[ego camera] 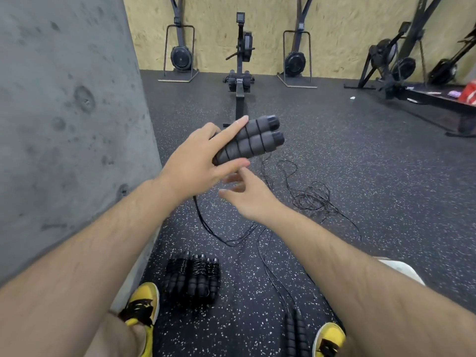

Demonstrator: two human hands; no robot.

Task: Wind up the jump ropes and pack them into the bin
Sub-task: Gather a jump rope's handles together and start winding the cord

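Note:
My left hand (198, 161) grips the two grey foam handles of a jump rope (252, 141), held side by side with several turns of thin black cord around them. Just below it, my right hand (247, 194) is blurred, fingers apart near the hanging cord; whether it pinches the cord I cannot tell. The loose cord (311, 199) trails in a tangle on the floor ahead. A pile of wound jump ropes (193, 278) lies by my left foot. Another rope's handles (296, 331) lie unwound by my right foot. No bin is in view.
A concrete pillar (64, 124) stands close on the left. A rowing machine (240, 73) sits straight ahead, with more exercise machines (296, 57) along the plywood wall and a low black bench (438, 99) at the right. My yellow shoes (143, 307) rest on the speckled rubber floor.

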